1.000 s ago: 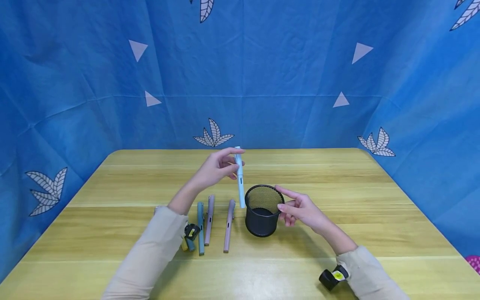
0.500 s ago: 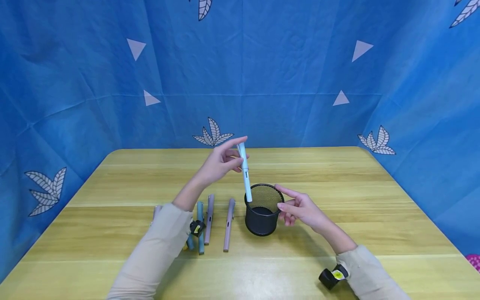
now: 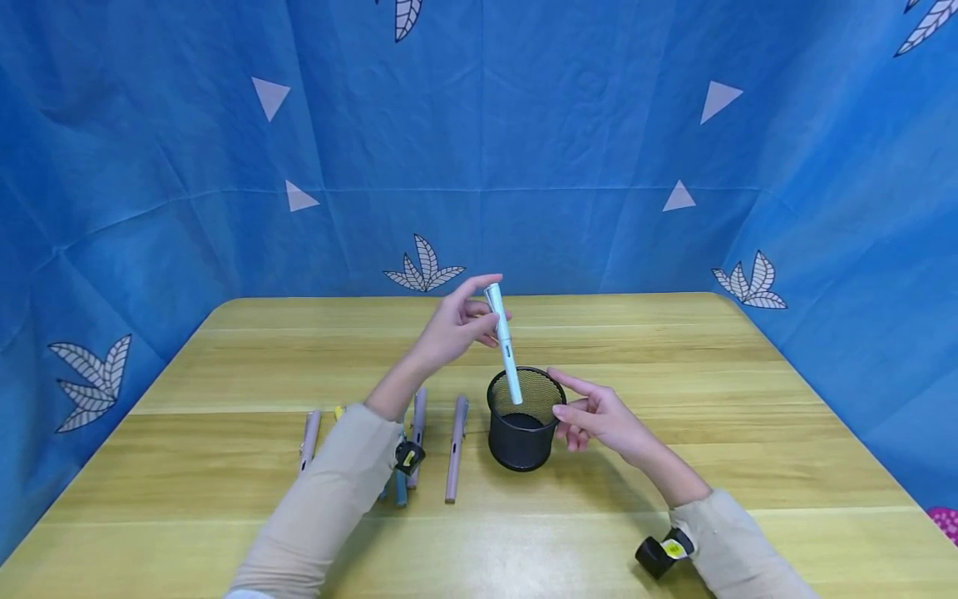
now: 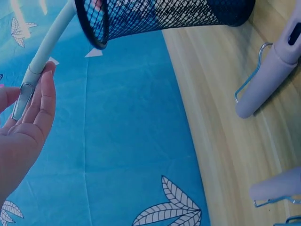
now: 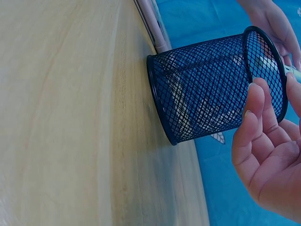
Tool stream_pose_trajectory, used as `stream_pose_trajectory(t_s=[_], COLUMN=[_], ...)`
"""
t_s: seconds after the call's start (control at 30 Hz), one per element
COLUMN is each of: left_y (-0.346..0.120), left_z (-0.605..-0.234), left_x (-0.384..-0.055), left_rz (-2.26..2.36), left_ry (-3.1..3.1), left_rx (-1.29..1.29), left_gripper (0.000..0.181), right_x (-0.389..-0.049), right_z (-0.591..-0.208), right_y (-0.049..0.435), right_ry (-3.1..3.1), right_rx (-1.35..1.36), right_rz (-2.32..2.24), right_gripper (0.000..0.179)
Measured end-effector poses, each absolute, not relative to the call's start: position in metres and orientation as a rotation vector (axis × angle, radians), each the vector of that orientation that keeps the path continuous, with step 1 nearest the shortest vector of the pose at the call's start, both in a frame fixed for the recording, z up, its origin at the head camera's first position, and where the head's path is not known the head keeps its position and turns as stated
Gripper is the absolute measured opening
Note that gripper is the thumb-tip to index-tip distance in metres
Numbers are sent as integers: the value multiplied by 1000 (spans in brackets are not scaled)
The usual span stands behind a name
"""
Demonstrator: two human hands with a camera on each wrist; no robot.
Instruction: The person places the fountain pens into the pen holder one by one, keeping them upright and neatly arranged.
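My left hand (image 3: 456, 324) pinches a light blue capped pen (image 3: 506, 345) by its clip end. The pen tilts, and its lower tip is just inside the mouth of a black mesh pen holder (image 3: 520, 449). In the left wrist view, thumb and fingers hold the pen (image 4: 49, 42) near its metal clip. My right hand (image 3: 602, 418) grips the holder's rim from the right, thumb at the near side and forefinger at the far side. The right wrist view shows its other fingers curled close to the mesh wall (image 5: 202, 89). The holder stands upright on the table.
A mauve pen (image 3: 456, 449) lies left of the holder. Another mauve pen (image 3: 419, 412), a teal pen (image 3: 402, 489) and a yellow item (image 3: 339, 412) lie partly under the left forearm. One more mauve pen (image 3: 309, 437) is farther left. A blue curtain (image 3: 479, 150) hangs behind the wooden table (image 3: 748, 416).
My left hand has moved right with the light blue pen, from beside the holder to over its mouth, and the pen tilts more. My right hand and the holder stay in place.
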State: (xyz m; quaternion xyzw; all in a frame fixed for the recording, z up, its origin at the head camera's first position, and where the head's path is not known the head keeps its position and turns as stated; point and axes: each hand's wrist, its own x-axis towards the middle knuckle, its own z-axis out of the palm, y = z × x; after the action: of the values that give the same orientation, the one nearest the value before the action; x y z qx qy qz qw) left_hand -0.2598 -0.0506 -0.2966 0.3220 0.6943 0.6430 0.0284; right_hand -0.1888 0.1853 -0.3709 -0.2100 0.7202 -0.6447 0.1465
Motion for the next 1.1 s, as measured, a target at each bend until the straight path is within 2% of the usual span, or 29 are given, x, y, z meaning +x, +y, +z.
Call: stream_pose_trajectory(t_s=[0.27, 1.1], left_y=[-41, -28], left_z=[-304, -318], left_x=[-259, -258], left_rz=[1969, 1956], left_ry=[2166, 2186], left_rx=[963, 979], left_gripper=[41, 34], right_x=[-190, -189], right_z=[-371, -373], right_y=[185, 185], right_ry=[2071, 2068], right_rx=[-612, -612], right_rz=[-1854, -1850], right_gripper=[60, 60])
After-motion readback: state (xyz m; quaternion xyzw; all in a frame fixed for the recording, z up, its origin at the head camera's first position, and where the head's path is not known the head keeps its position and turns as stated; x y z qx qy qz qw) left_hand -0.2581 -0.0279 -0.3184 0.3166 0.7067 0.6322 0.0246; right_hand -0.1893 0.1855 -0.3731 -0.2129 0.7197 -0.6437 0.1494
